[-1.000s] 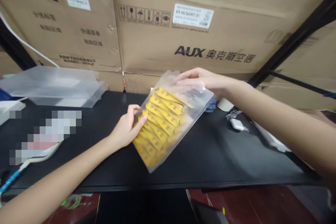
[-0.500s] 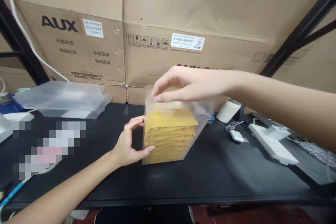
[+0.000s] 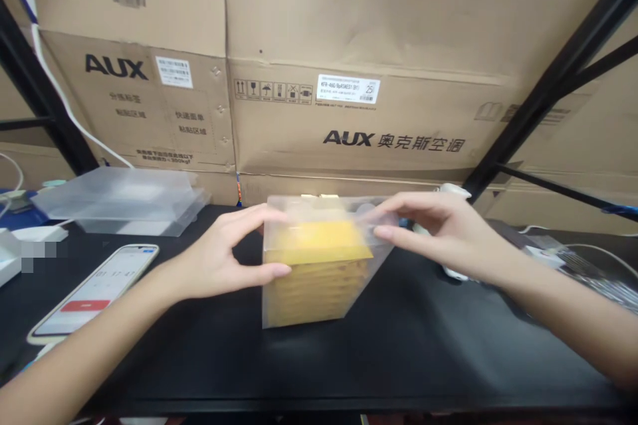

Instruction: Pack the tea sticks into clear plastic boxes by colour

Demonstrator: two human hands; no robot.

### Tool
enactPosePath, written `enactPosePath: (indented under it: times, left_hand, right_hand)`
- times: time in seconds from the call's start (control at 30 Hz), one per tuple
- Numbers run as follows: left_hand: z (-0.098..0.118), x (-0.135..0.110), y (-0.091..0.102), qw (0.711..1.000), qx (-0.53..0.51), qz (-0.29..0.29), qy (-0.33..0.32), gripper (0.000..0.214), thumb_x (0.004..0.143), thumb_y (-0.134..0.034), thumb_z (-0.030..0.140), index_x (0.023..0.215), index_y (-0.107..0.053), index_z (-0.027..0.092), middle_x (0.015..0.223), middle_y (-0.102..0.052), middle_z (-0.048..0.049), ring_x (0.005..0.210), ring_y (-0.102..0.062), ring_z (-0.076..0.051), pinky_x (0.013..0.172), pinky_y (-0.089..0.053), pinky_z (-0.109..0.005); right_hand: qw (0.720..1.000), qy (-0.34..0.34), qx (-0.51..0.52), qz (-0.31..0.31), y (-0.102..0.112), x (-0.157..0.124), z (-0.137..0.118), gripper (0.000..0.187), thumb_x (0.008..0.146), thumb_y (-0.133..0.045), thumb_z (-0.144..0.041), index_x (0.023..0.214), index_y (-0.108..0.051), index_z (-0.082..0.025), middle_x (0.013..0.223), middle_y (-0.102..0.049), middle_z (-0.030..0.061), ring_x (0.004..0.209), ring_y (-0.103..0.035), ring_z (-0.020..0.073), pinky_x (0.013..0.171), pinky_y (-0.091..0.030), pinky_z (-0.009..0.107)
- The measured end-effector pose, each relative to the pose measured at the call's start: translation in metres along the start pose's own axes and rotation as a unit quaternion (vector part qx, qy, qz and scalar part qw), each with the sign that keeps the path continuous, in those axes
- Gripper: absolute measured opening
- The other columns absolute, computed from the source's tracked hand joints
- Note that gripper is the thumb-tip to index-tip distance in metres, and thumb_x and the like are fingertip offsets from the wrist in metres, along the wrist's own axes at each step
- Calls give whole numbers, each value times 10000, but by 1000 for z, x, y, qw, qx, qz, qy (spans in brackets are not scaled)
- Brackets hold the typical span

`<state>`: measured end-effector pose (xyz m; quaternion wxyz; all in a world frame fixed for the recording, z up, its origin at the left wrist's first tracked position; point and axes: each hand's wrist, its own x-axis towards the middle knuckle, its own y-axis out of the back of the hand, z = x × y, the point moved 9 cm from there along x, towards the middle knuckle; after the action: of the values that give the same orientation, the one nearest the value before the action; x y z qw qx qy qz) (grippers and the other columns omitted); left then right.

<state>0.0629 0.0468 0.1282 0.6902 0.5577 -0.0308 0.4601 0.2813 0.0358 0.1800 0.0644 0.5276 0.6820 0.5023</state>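
Brown cardboard (image 3: 399, 40) printed with AUX lettering fills the background, standing behind a black table (image 3: 423, 352). At the table's back left lies a pile of translucent plastic (image 3: 129, 196), near the cardboard. The clear bag (image 3: 331, 211) is in the middle, upright between the two hands, above the front-centre of the table; whether its bottom edge touches the surface is hard to tell. Through its front show stacked yellow packets (image 3: 309, 292).

The left hand (image 3: 214, 259) has its grip clamped on the bag's left side, thumb on the front face and index finger higher, near the top corner. The right hand (image 3: 443, 232) has its grip closed on the upper right corner, thumb in front, fingertips blurred. A phone (image 3: 94, 292) lies face up beside the left forearm, its lit screen showing digits and a red bar. Smallest is a white piece (image 3: 454, 275), partly hidden under the right hand.
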Motion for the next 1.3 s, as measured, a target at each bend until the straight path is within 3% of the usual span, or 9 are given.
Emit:
enactPosePath:
  times: [0.13, 0.27, 0.37, 0.47, 0.57, 0.67, 0.87, 1.07, 1.3]
  left_hand:
    - [3, 19, 4, 995, 21, -75, 60, 478, 741, -704, 573, 1115, -667, 278, 1110, -707, -29, 999, -660, -273, 858, -532, -346]
    - [14, 36, 7, 992, 59, -103, 41, 511, 730, -701, 607, 1109, -654, 267, 1094, -701, -37, 961, -661, -264, 825, -528, -335]
    - [21, 44, 15, 991, 73, -114, 16, 540, 733, -715, 585, 1176, -636, 286, 1134, -693, -38, 984, -659, -259, 806, -531, -315]
    - [29, 48, 18, 990, 51, -133, 4, 532, 740, -740, 531, 1199, -633, 286, 1119, -706, -31, 969, -672, -239, 777, -536, -283]
    - [41, 49, 18, 992, 12, -123, -8, 528, 762, -748, 479, 1221, -594, 269, 1133, -709, -31, 989, -679, -223, 836, -532, -276]
    - [48, 45, 13, 993, -7, -116, -9, 642, 765, -758, 459, 1319, -481, 291, 1199, -686, -31, 1045, -671, -220, 859, -535, -271]
    - [50, 33, 15, 997, 36, -74, -5, 779, 699, -805, 466, 1371, -435, 330, 1254, -657, -29, 1071, -666, -253, 921, -540, -334]
    - [60, 34, 15, 999, 30, -40, -19, 704, 715, -802, 412, 1349, -502, 349, 1181, -689, 0, 1035, -680, -237, 942, -545, -340]
    - [57, 32, 15, 999, 47, -19, -9, 732, 713, -801, 428, 1376, -502, 348, 1195, -689, -9, 1042, -681, -252, 929, -557, -344]
  right_hand:
    - [998, -24, 50, 29, 2, 7, 10, 269, 831, -684, -474, 813, -726, -209, 815, -737, 55, 766, -673, 203, 696, -555, 320]
    - [998, -12, 43, 47, 9, 19, 16, 262, 829, -688, -463, 785, -712, -206, 786, -732, 45, 729, -673, 191, 663, -547, 301]
    - [998, 20, 9, 51, 7, 26, 15, 238, 854, -662, -427, 785, -689, -201, 768, -721, 40, 700, -668, 180, 648, -545, 297]
    - [987, 93, -80, 106, 5, 21, -2, 124, 886, -630, -306, 905, -680, -195, 874, -729, 53, 798, -678, 195, 739, -553, 336]
    - [962, 184, -142, 142, -7, 10, -31, 148, 898, -596, -179, 1033, -656, -186, 972, -729, 67, 904, -670, 209, 812, -543, 375]
    - [960, 235, -99, 119, -21, 3, -51, 166, 874, -664, -196, 1040, -653, -194, 971, -740, 49, 914, -682, 194, 821, -553, 349]
    - [948, 280, -39, 146, -19, -1, -57, 247, 789, -779, -225, 1013, -676, -217, 929, -760, 47, 839, -718, 188, 782, -581, 335]
    - [951, 264, -33, 159, -18, -3, -50, 204, 793, -767, -210, 983, -694, -230, 914, -749, 42, 831, -713, 189, 737, -596, 320]
    - [946, 209, -115, 220, -11, -8, -47, 215, 749, -807, -283, 914, -678, -238, 878, -690, 38, 837, -670, 205, 734, -567, 353]
